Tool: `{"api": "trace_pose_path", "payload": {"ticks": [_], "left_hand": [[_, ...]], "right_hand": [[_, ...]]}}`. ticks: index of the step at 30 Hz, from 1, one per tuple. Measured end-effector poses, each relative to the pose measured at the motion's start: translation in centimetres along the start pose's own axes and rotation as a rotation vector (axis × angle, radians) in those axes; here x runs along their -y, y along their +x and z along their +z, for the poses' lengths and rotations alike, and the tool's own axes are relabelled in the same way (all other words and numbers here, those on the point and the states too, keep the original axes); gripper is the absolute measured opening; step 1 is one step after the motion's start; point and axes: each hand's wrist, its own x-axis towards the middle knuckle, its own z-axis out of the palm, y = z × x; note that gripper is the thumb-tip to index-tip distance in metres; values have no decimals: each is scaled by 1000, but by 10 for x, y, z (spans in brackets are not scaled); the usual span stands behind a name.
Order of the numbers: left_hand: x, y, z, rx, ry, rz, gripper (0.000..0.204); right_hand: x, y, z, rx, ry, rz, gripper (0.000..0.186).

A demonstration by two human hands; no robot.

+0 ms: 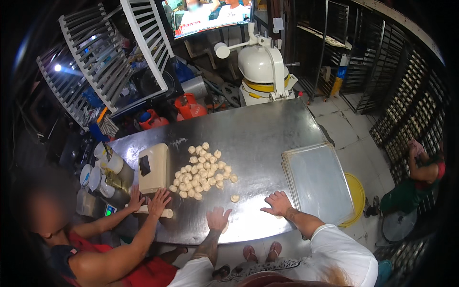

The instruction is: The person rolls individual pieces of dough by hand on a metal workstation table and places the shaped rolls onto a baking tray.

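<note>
Near the dough pile, left hand and right hand splay palm-down, holds hidden from me, perhaps rounding; lifting seems called for.

Light fell unevenly: the steel table shone, with white glare pooled between 5 and 6 o'clock and a paler patch near 9. A point of light at 10 o'clock threw a bluish flare, and the screen near 12 glowed brightly. The racks toward 2 sat dim. Black vignetting ringed everything, outer edges bowed, and a co-worker's head at 8 was blurred
</note>
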Motion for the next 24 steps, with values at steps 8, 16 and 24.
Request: {"api": "trace_pose_path", "payload": {"ticks": [8, 16, 24], "left_hand": [[-10, 1, -2, 242, -140, -61, 53], [-7, -25, -4, 211, -128, 0, 49], [-15, -20, -4, 231, -143, -73, 40]], "right_hand": [[-4, -9, -7, 117, 123, 100, 70], [9, -17, -17, 246, 65, 80, 70], [4, -19, 0, 189, 121, 162, 73]]}}
